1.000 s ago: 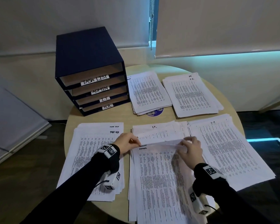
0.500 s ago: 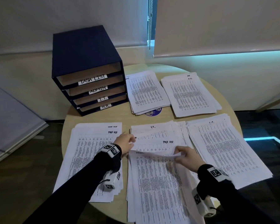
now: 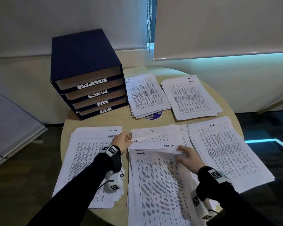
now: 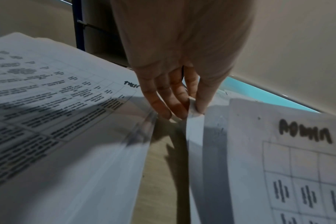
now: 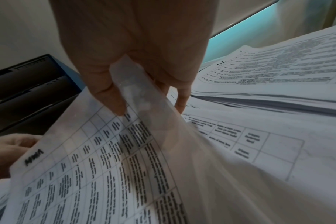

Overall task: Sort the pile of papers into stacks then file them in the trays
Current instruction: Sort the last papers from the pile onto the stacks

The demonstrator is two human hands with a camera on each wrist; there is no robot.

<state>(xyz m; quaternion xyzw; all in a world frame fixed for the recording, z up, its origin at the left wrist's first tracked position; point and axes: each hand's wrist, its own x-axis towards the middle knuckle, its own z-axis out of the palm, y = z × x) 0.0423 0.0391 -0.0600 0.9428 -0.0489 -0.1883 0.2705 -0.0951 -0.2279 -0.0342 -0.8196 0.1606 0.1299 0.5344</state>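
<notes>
My sleeves [image 3: 82, 183] are black; white marker-printed bands [image 3: 111, 150] and white camera boxes [image 3: 116, 181] ring both wrists.

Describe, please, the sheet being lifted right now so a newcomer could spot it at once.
On the round table, find the middle pile at the near edge. Its top sheet is marked ADMIN at the upper left. Unlike its flat neighbours, its far edge is raised, pinched by both hands: left hand, right hand.

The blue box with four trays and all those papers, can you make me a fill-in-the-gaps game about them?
1. The top tray of the dark blue filing box is labelled ____.
2. The bottom tray's label reads ____.
3. The white printed sheet pinched by the right hand has ____ handwritten at its corner.
4. The left hand pinches the edge of a ____.

Missing words: TASK LIST; H.R.; ADMIN; sheet of paper
</notes>
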